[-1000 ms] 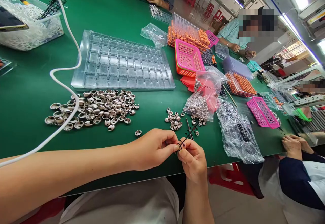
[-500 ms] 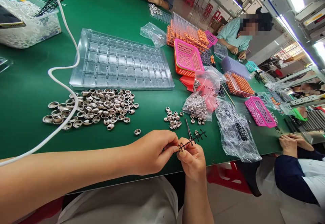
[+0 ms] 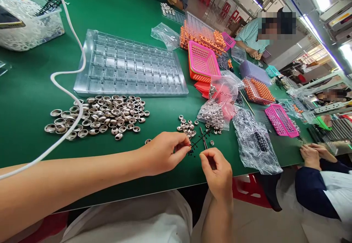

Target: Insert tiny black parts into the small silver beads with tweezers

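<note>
My left hand (image 3: 167,153) is closed in a pinch; what its fingertips hold, if anything, is too small to make out. Just past them a black plastic sprue (image 3: 195,142) with short side branches lies on the green table. My right hand (image 3: 217,169) is pinched too, its fingertips beside the lower end of the metal tweezers (image 3: 204,138); any small thing in them is hidden. The tweezers cross the sprue. Small silver rings (image 3: 188,126) sit above my left fingertips, and a larger heap of silver ring-like parts (image 3: 106,116) spreads farther left.
A clear compartment tray (image 3: 132,65) lies behind the heap. A white cable (image 3: 66,75) runs over the left side. Pink baskets (image 3: 203,57), bags of parts (image 3: 214,114) and a plastic bag (image 3: 253,140) stand to the right. Other people's hands (image 3: 316,153) rest at the right edge.
The sprue, held between both hands before, now lies lower across the tweezers. My right hand has moved right and down, away from my left, which has risen slightly.
</note>
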